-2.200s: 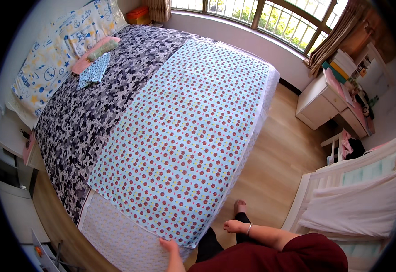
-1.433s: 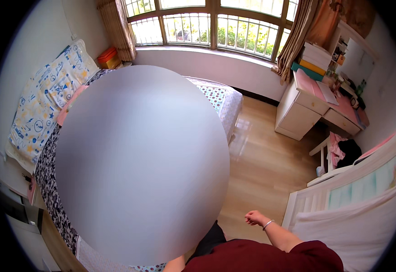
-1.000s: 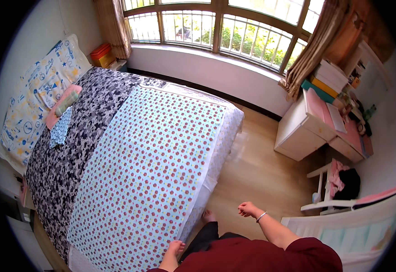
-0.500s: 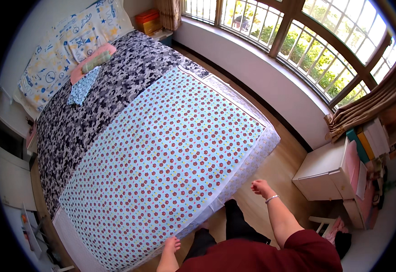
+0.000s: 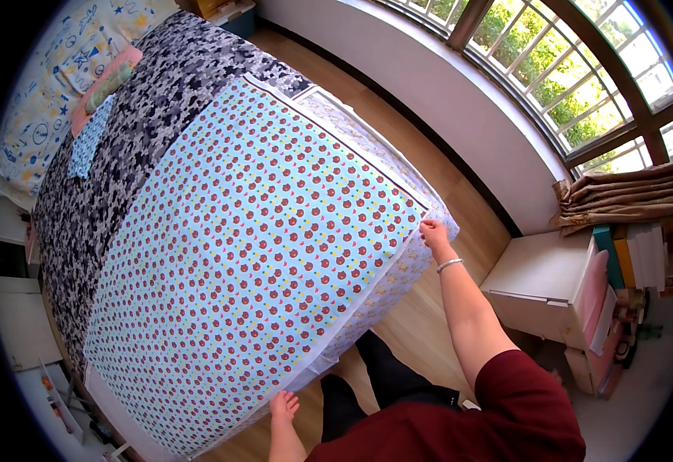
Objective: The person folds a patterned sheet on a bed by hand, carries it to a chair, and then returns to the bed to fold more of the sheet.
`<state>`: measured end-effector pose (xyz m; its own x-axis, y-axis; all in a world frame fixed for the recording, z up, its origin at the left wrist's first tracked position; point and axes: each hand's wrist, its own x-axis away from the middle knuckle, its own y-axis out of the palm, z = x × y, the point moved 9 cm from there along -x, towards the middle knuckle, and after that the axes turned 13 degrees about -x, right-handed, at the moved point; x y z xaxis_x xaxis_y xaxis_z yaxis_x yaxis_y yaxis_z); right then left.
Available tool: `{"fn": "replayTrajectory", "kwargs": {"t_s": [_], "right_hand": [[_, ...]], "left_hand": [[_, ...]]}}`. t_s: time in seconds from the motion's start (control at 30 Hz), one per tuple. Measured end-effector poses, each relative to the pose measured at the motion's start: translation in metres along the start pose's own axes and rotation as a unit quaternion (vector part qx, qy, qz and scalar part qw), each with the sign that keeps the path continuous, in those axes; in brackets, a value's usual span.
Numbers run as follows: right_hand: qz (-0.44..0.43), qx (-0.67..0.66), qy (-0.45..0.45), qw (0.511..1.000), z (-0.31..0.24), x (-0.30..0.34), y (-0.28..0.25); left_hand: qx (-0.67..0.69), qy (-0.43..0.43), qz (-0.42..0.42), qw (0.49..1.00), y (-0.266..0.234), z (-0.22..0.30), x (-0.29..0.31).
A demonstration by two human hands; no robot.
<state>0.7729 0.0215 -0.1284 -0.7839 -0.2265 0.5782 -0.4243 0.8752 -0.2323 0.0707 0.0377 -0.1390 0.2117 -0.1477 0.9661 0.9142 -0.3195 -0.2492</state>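
Note:
A light blue sheet with brown bear heads [image 5: 251, 254] lies spread over the lower part of a bed, its near edge bordered in white. My right hand [image 5: 433, 234], with a bracelet at the wrist, is closed in a pinch on the sheet's right corner. My left hand [image 5: 283, 405] is at the near edge of the sheet, fingers apart and holding nothing. Under the sheet, a pale flowered mattress cover [image 5: 386, 296] shows along the near and right sides. Beyond it lies a dark grey patterned blanket [image 5: 190, 65].
Patterned pillows [image 5: 51, 85] lie at the bed's head, beside a pink folded cloth [image 5: 82, 119] and a small blue cloth [image 5: 91, 142]. A white cabinet [image 5: 540, 266] stands right, below the window [image 5: 560, 85] and brown curtain [image 5: 621, 192]. Wooden floor [image 5: 475, 223] runs between bed and wall.
My right hand has moved forward from above the floor to the sheet's right corner and pinched it. My left hand remains by the near edge. The view has shifted toward the right.

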Motion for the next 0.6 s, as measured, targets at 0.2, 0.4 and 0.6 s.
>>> {"fn": "replayTrajectory", "kwargs": {"t_s": [0.2, 0.4, 0.6], "right_hand": [[0.065, 0.17, -0.143, 0.973, -0.037, -0.042, 0.003], [0.053, 0.279, -0.136, 0.949, -0.038, -0.068, 0.004], [0.346, 0.295, 0.115, 0.883, 0.024, -0.064, -0.187]], "left_hand": [[-0.006, -0.019, 0.014, 1.0, 0.015, 0.007, -0.003], [-0.018, -0.022, 0.018, 0.999, 0.017, 0.013, -0.011], [0.034, -0.036, 0.012, 0.999, 0.011, 0.006, -0.015]]}}
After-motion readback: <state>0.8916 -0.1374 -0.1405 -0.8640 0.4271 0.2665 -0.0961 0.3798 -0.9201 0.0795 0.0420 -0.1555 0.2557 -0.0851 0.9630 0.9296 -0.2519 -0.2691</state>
